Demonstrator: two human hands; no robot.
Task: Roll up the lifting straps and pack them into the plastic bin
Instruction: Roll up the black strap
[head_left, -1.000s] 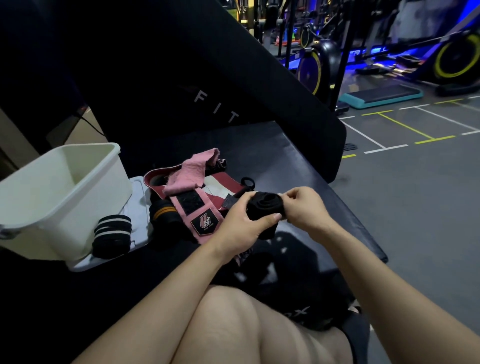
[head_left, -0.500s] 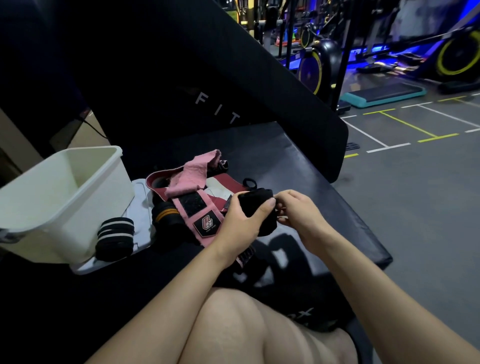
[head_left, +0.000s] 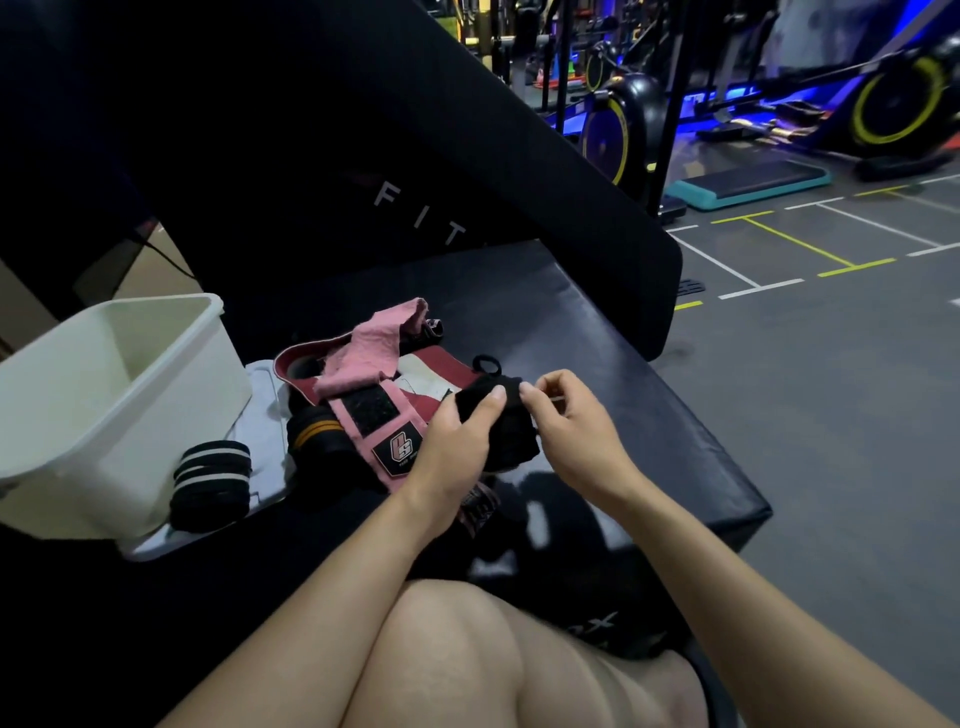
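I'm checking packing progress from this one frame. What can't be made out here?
- Bin floor, head view: its near wall hides it, so contents unknown.
- Black strap: left hand covers part; the roll's end is unseen.
- Right hand pinch: too small to identify.
- Pile: overlapping, too dark to count.

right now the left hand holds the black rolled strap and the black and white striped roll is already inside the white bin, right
Not quite. In the head view the left hand does hold the black rolled strap, but the striped roll lies outside the white bin, against its front wall.
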